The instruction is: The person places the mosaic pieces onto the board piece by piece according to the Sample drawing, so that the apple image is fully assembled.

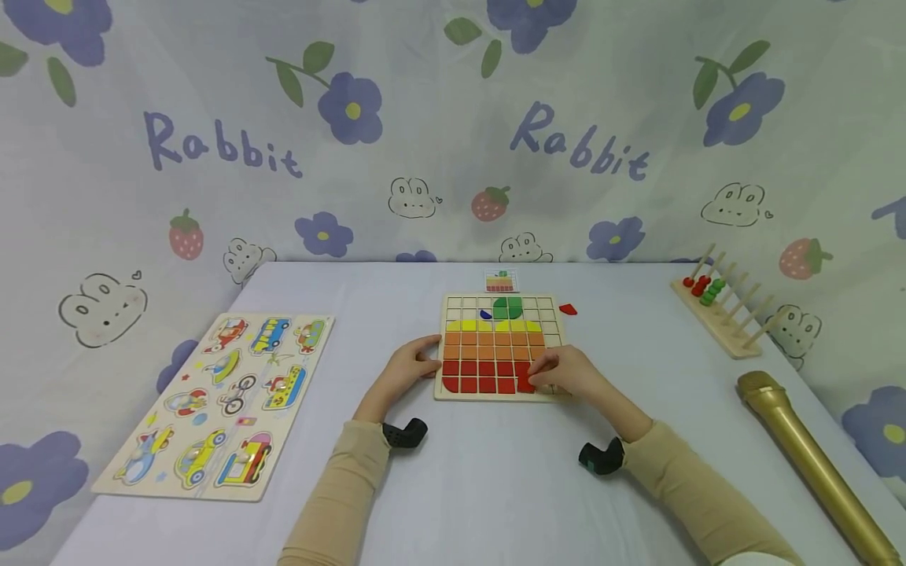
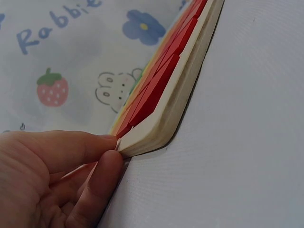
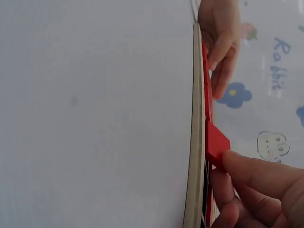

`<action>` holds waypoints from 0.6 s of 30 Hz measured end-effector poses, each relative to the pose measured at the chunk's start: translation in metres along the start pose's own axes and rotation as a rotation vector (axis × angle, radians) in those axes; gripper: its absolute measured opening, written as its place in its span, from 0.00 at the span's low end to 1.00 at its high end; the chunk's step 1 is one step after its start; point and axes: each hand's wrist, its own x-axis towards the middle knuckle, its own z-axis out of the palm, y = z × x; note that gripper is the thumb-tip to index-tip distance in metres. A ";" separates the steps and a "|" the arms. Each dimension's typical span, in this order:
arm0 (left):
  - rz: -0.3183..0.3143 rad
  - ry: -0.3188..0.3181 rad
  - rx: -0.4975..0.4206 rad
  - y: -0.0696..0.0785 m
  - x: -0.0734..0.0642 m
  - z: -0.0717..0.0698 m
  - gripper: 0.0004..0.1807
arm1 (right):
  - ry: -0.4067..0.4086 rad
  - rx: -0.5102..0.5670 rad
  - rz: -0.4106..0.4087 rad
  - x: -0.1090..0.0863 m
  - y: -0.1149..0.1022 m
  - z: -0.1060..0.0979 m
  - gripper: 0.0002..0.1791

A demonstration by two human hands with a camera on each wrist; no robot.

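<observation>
A wooden mosaic puzzle board (image 1: pixel 495 397) lies flat, with rows of red, orange and yellow tiles and a green leaf shape at its top. My left hand (image 1: pixel 406 369) holds its left edge, thumb and finger at the rim near the rounded front corner in the left wrist view. My right hand (image 1: pixel 569 373) pinches a red tile (image 3: pixel 217 145) between thumb and fingertip. That tile stands tilted over the front row, right beside the laid red tiles (image 1: pixel 487 368). The squares under my right hand are partly hidden.
A small pattern card (image 1: pixel 502 281) lies behind the board; a loose red piece (image 1: pixel 569 310) sits beside its far right corner. On the left is a vehicle puzzle (image 1: pixel 272 428). A bead-peg rack (image 1: pixel 729 334) and a gold microphone (image 1: pixel 807 448) lie on the right.
</observation>
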 end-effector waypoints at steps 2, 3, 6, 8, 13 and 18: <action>0.005 0.000 -0.003 0.000 0.000 0.000 0.30 | 0.016 -0.048 -0.035 0.000 -0.001 0.003 0.04; 0.008 0.000 -0.002 0.000 0.000 -0.001 0.30 | 0.024 -0.071 -0.058 0.000 -0.001 0.005 0.04; 0.009 0.007 0.001 -0.001 0.001 -0.002 0.30 | 0.039 -0.114 -0.116 0.001 -0.002 0.008 0.03; 0.007 0.011 0.004 -0.001 0.001 -0.002 0.30 | 0.042 -0.135 -0.151 0.001 -0.003 0.009 0.02; 0.001 0.010 0.002 -0.001 0.000 -0.002 0.30 | 0.040 -0.150 -0.166 0.003 -0.005 0.001 0.05; 0.007 0.011 0.000 0.000 0.000 0.001 0.30 | 0.164 -0.128 -0.115 0.021 0.003 -0.038 0.13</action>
